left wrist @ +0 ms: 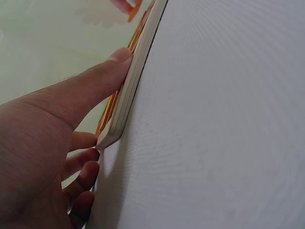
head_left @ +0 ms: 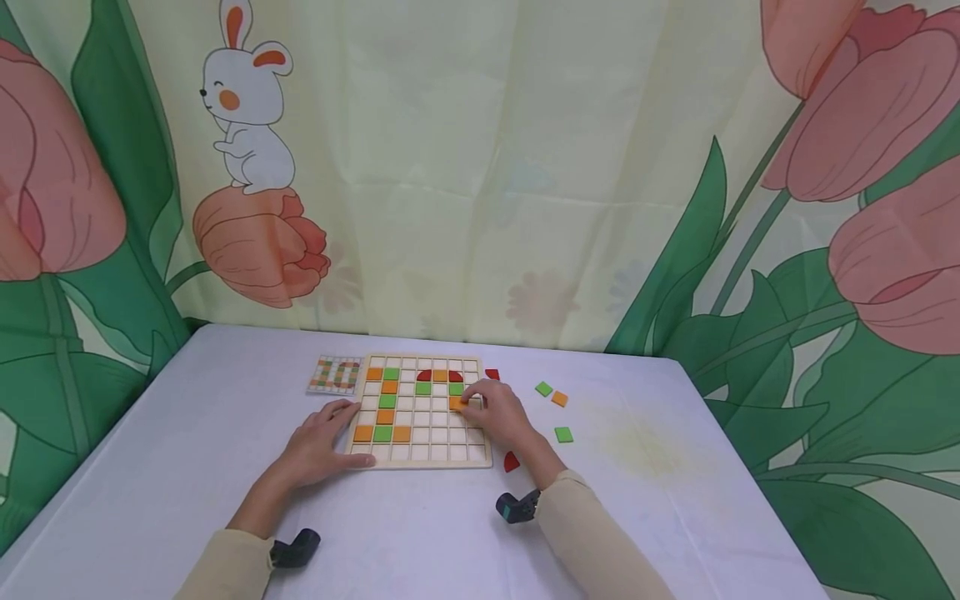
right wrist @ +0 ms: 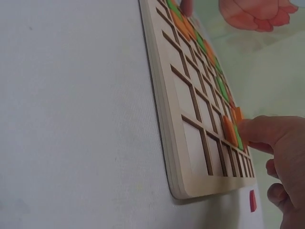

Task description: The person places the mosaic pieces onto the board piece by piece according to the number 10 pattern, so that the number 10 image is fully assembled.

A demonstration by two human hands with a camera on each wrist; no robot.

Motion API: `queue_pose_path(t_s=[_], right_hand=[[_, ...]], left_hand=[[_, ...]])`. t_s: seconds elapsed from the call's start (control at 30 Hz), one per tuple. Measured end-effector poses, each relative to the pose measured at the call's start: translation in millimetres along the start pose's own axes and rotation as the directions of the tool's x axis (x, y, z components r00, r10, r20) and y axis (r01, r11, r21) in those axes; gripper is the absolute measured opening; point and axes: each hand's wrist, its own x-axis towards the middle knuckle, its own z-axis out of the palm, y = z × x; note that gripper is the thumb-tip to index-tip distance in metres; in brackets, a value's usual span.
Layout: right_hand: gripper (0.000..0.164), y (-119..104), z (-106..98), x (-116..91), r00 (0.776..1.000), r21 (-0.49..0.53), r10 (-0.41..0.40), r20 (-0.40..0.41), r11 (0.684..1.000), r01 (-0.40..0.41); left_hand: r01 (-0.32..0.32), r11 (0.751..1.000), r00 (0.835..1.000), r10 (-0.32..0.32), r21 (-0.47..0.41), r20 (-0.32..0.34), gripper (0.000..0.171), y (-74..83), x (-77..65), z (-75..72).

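Observation:
A wooden grid board (head_left: 431,465) lies on the table with orange, green and red pieces in some of its cells. My left hand (head_left: 315,446) rests at the board's front left corner. In the left wrist view the thumb (left wrist: 102,78) lies along one edge, and the other fingertips are by the corner. With thumb and forefinger, my right hand (head_left: 501,414) pinches an orange square tile (head_left: 464,407) over the board's right part, below a green tile (head_left: 456,389). The fingertips partly hide this tile. Red quarter-round pieces (head_left: 424,377) sit in the upper rows.
A small pattern card (head_left: 318,388) touches or nearly touches the board's left side. To the right lie loose green tiles (head_left: 564,434), an orange tile (head_left: 559,399) and red pieces (head_left: 512,462). White cloth (head_left: 420,533) covers the table, and a printed curtain (head_left: 435,183) hangs behind.

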Motion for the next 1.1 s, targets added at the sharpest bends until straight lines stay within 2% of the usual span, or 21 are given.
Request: queue_pose_path(t_s=[0.17, 0.43, 0.77, 1.1], right_hand=[[0.013, -4, 6, 4, 1.000, 0.012, -0.018, 0.010, 1.000, 0.018], [0.017, -11, 15, 9, 0.999, -0.018, -0.034, 0.034, 0.999, 0.035], [0.014, -22, 26, 16, 0.996, -0.068, -0.059, 0.063, 0.996, 0.064], [0.011, -32, 34, 21, 0.998, -0.094, -0.055, 0.032, 0.994, 0.058]], left_hand=[[0.003, 1.000, 1.000, -0.003, 0.000, 0.002, 0.105, -0.9, 0.5, 0.5], [-0.007, 1.000, 1.000, 0.007, 0.013, -0.010, 0.104, -2.3, 1.9, 1.5], [-0.004, 1.000, 1.000, 0.004, 0.001, -0.006, 0.104, -1.5, 2.7, 1.6], [0.006, 1.000, 1.000, -0.006, 0.006, -0.010, 0.104, -2.8, 4.1, 2.3]])
